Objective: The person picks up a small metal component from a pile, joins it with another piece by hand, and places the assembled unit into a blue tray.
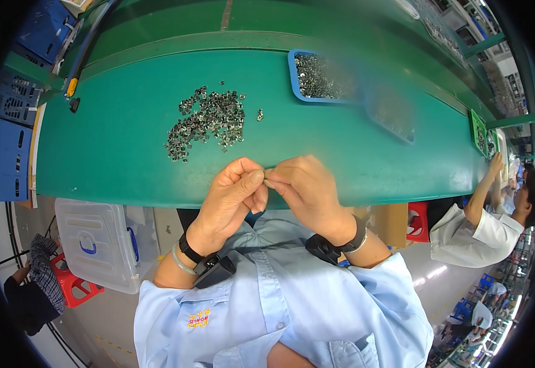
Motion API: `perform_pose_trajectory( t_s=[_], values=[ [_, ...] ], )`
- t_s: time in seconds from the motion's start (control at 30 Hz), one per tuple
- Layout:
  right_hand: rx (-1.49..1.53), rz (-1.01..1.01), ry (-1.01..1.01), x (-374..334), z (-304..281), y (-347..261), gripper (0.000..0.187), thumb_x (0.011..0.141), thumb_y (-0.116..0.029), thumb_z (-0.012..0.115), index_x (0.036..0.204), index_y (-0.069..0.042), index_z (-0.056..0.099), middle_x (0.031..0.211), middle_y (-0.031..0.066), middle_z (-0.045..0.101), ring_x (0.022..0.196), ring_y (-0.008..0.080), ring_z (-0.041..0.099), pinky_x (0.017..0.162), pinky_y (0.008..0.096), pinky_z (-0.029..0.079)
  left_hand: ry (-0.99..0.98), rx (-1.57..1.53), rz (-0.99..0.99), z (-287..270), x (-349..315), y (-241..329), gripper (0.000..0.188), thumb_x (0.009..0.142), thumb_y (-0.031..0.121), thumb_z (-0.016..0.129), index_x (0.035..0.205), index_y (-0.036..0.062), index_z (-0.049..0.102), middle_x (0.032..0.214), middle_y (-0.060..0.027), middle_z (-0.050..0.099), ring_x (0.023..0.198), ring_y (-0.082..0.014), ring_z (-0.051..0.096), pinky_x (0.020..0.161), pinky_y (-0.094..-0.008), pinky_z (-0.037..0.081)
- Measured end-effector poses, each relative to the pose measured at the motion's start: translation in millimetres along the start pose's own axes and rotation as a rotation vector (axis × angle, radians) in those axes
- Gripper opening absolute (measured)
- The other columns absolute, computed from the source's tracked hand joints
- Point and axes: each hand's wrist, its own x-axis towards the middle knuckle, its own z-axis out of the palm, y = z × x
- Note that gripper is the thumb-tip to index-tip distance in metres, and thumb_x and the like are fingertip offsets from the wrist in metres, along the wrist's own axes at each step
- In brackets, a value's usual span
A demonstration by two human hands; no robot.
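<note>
Near the front edge of the green table, my left hand (238, 188) and my right hand (306, 185) meet fingertip to fingertip. Both are closed in a pinch, and whatever sits between the thumbs and forefingers is too small and covered to name. Beyond my left hand lies a loose pile of small shiny metal parts (212, 119), dark and silver. A couple of the same metal parts (260, 115) rest just right of the pile. Farther back, a blue tray (294, 76) holds many more such pieces; a blurred patch hides its right side.
The green tabletop (114, 141) has a raised green ledge along its back. A second tray (393, 116) shows hazily at right, and a green tray (478, 132) stands farther off by a co-worker (482, 230). Blue crates (7, 159) and a clear lidded box (92, 242) flank the left.
</note>
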Motion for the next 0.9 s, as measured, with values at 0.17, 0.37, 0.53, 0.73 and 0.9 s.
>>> perform_pose_trajectory(
  t_s=[0.17, 0.37, 0.53, 0.73, 0.9],
  values=[
    [0.053, 0.022, 0.001, -0.4, 1.5, 1.5, 0.019, 0.074, -0.005, 0.071, 0.09, -0.01, 0.061, 0.084, 0.0031, 0.062, 0.074, 0.0217, 0.059, 0.064, 0.0323, 0.043, -0.033, -0.038, 0.006, -4.0, 1.4, -2.4, 0.015, 0.092, 0.02, 0.059, 0.087, 0.0061, 0.055, 0.065, -0.003, 0.057, 0.054, -0.0086, 0.051, 0.049, -0.0213, 0.041],
    [-0.017, 0.014, -0.047, 7.1, -4.1, 2.2, 0.018, 0.075, -0.004, 0.071, 0.09, -0.009, 0.062, 0.083, 0.0035, 0.062, 0.074, 0.022, 0.059, 0.064, 0.0325, 0.045, 0.093, 0.182, 0.002, 7.5, -1.4, 11.3, 0.018, 0.094, 0.023, 0.056, 0.089, 0.0057, 0.054, 0.064, -0.0036, 0.057, 0.054, -0.0096, 0.051, 0.049, -0.0214, 0.04],
    [0.124, 0.034, 0.02, 4.4, 1.5, 2.1, 0.017, 0.075, -0.003, 0.07, 0.09, -0.008, 0.062, 0.083, 0.0036, 0.063, 0.075, 0.0213, 0.06, 0.065, 0.0314, 0.047, -0.011, -0.046, -0.008, 8.9, -3.5, 10.4, 0.018, 0.096, 0.023, 0.051, 0.09, 0.0055, 0.053, 0.062, -0.0054, 0.055, 0.051, -0.0123, 0.048, 0.047, -0.024, 0.037],
    [0.348, 0.1, 0.086, -0.5, 5.7, 2.5, 0.016, 0.076, -0.002, 0.07, 0.089, -0.007, 0.063, 0.086, 0.0051, 0.064, 0.076, 0.021, 0.06, 0.068, 0.0304, 0.048, -0.133, -0.248, -0.017, 8.6, -2.8, 0.8, 0.016, 0.095, 0.023, 0.052, 0.095, 0.0065, 0.053, 0.061, -0.003, 0.049, 0.049, -0.0105, 0.043, 0.045, -0.0254, 0.032],
    [0.271, 0.026, 0.073, -2.4, 5.4, 7.2, 0.015, 0.077, -0.002, 0.07, 0.089, -0.006, 0.063, 0.086, 0.0063, 0.064, 0.076, 0.0216, 0.06, 0.068, 0.031, 0.048, -0.119, -0.252, -0.019, 9.7, -2.0, -1.0, 0.014, 0.095, 0.022, 0.053, 0.096, 0.0073, 0.053, 0.061, -0.0026, 0.049, 0.05, -0.0107, 0.043, 0.045, -0.0254, 0.032]
  ],
)
